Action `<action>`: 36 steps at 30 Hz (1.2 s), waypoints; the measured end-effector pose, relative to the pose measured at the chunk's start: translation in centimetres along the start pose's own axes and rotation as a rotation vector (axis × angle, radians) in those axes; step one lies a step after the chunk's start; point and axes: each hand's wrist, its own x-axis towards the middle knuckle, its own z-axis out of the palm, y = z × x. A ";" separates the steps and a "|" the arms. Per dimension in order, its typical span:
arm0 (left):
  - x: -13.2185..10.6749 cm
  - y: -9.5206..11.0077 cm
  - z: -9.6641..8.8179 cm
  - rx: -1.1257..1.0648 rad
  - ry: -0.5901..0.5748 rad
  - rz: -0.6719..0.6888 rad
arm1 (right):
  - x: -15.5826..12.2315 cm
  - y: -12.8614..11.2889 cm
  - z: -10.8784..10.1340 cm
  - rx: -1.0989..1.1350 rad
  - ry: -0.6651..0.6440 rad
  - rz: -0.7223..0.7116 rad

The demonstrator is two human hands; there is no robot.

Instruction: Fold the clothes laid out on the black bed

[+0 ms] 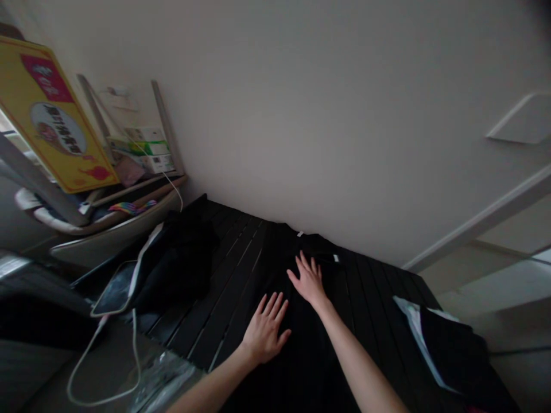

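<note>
A black garment [297,367] is spread lengthwise over a dark slatted table [232,252], its far end close to the wall. Small white labels show at that far end. My left hand [266,330] lies flat on the garment's left side, fingers outstretched. Farther up and to the right, my right hand [307,279] rests on the cloth with its fingers spread, just short of the labels. Neither hand grips anything. The garment's exact kind is hard to make out, dark on dark, and its near end runs out of view between my forearms.
Bunched black cloth [181,264] and a phone [115,288] with a white cable [73,378] lie at left. Clear plastic packaging [166,378] is at lower left. A folded dark garment [451,344] sits at right. Beyond stand a yellow box [64,166] and shelf items [150,149].
</note>
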 end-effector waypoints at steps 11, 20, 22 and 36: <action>-0.6 -0.1 0.4 -0.046 0.025 -0.012 | -1.9 -0.1 1.2 0.007 -0.029 -0.135; -0.6 -0.3 0.3 -0.125 -0.001 -0.027 | -4.2 0.7 -1.5 -0.182 0.126 0.384; -0.6 -0.3 0.2 -0.145 -0.009 -0.031 | -2.6 0.6 -2.2 -0.255 0.139 0.380; -0.5 -0.5 0.4 -0.194 -0.025 -0.065 | 10.4 -3.7 -3.2 -0.337 0.290 0.086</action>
